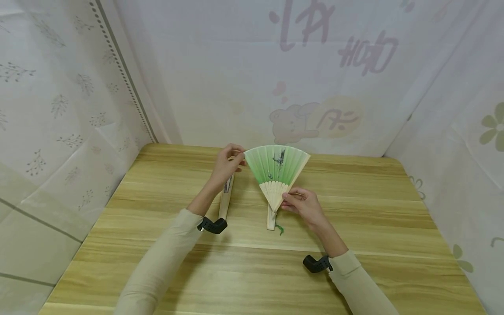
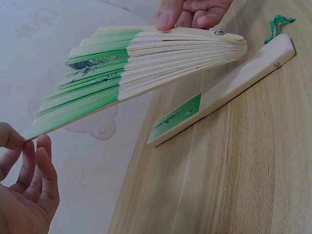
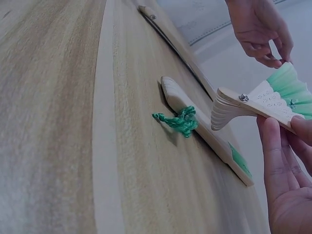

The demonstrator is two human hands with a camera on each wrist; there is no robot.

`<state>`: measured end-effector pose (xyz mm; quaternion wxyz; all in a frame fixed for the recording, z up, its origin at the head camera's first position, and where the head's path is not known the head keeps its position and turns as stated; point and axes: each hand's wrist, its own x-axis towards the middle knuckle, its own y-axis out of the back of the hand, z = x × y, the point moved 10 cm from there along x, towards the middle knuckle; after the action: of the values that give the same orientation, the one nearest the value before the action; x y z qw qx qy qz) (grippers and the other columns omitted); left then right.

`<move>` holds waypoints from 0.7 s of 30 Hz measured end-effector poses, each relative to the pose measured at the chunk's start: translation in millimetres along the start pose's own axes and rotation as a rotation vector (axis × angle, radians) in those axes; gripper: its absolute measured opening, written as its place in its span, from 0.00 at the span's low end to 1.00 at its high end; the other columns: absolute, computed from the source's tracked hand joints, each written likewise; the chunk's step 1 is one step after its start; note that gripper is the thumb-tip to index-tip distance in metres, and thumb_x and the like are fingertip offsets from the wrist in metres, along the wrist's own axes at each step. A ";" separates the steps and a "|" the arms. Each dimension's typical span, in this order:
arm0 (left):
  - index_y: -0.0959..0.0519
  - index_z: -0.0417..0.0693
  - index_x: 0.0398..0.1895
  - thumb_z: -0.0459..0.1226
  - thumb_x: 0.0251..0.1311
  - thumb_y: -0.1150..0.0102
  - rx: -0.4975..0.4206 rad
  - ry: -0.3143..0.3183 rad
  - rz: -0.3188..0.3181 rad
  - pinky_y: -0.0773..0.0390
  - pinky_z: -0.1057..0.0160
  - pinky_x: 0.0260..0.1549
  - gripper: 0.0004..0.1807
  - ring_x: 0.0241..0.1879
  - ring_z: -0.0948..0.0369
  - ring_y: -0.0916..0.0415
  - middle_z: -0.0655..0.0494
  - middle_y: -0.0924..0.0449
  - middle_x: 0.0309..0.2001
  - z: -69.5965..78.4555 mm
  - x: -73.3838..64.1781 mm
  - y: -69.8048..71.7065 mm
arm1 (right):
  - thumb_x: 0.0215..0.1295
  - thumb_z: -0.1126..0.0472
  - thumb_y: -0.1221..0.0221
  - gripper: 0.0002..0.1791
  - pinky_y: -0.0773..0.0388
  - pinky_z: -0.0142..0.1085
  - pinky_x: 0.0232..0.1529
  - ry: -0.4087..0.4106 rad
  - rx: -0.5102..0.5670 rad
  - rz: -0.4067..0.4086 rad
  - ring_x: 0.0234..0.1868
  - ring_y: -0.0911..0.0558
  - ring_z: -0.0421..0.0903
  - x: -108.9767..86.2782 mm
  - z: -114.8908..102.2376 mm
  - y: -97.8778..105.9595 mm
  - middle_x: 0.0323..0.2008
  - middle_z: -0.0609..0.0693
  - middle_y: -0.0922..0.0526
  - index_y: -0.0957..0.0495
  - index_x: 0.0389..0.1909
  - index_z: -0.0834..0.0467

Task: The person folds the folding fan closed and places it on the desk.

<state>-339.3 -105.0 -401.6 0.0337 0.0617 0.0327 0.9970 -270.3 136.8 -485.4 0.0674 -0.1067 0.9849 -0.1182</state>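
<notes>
Spread partway above the table is a green folding fan (image 1: 261, 162) with pale ribs and a dark painted motif. My left hand (image 1: 227, 165) pinches its upper left corner between thumb and fingers, clearest in the left wrist view. The right hand (image 1: 306, 205) holds the outer rib on the right, close to the pivot, thumb against fingers in the right wrist view. Below it a folded fan (image 2: 243, 80) with a green tassel (image 3: 183, 122) lies on the table. Another folded fan (image 1: 225, 204) lies to the left, partly hidden by the left hand and wrist.
A wood-grain table (image 1: 252, 280) carries everything. Printed pale cloth (image 1: 220, 78) hangs behind its far edge and along both sides. Black wrist cameras (image 1: 214, 225) sit at both cuffs, the left one close to the left folded fan.
</notes>
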 end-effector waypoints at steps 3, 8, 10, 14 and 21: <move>0.24 0.38 0.52 0.30 0.73 0.47 0.002 -0.007 0.002 0.18 0.63 0.30 0.09 0.37 0.51 0.17 0.43 0.21 0.44 2.8 0.3 -2.9 | 0.70 0.73 0.38 0.05 0.16 0.44 0.44 -0.006 -0.011 -0.005 0.34 0.14 0.49 -0.4 -0.7 -1.3 0.34 0.61 0.15 0.20 0.41 0.73; 0.24 0.38 0.51 0.29 0.72 0.48 0.010 -0.018 0.001 0.18 0.63 0.30 0.09 0.36 0.53 0.17 0.42 0.22 0.44 6.2 1.7 -7.1 | 0.70 0.71 0.37 0.09 0.16 0.43 0.44 -0.005 -0.034 -0.031 0.35 0.14 0.49 -0.5 -2.1 -3.3 0.35 0.62 0.15 0.22 0.44 0.75; 0.24 0.38 0.51 0.30 0.72 0.49 0.008 -0.020 0.000 0.18 0.63 0.30 0.09 0.35 0.55 0.18 0.41 0.22 0.44 6.6 2.7 -8.8 | 0.70 0.70 0.37 0.11 0.16 0.43 0.44 -0.003 -0.043 -0.039 0.36 0.14 0.50 -0.4 -2.4 -3.8 0.36 0.62 0.15 0.22 0.45 0.76; 0.24 0.37 0.52 0.31 0.73 0.49 -0.001 -0.018 -0.008 0.17 0.60 0.32 0.10 0.34 0.56 0.18 0.41 0.23 0.45 5.0 5.1 -12.8 | 0.70 0.70 0.37 0.12 0.16 0.43 0.44 -0.004 -0.066 -0.050 0.37 0.14 0.50 -0.2 -2.1 -4.7 0.38 0.63 0.15 0.22 0.46 0.76; 0.25 0.37 0.52 0.31 0.72 0.49 -0.013 -0.010 -0.013 0.18 0.58 0.34 0.09 0.35 0.52 0.18 0.40 0.24 0.44 4.5 7.8 -19.8 | 0.70 0.71 0.38 0.11 0.16 0.43 0.44 0.011 -0.108 -0.071 0.36 0.14 0.50 0.1 -3.6 -9.5 0.39 0.64 0.15 0.22 0.46 0.77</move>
<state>-345.2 -84.5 -397.5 0.0405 0.0661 0.0265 0.9966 -269.1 128.5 -479.6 0.0517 -0.1443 0.9858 -0.0679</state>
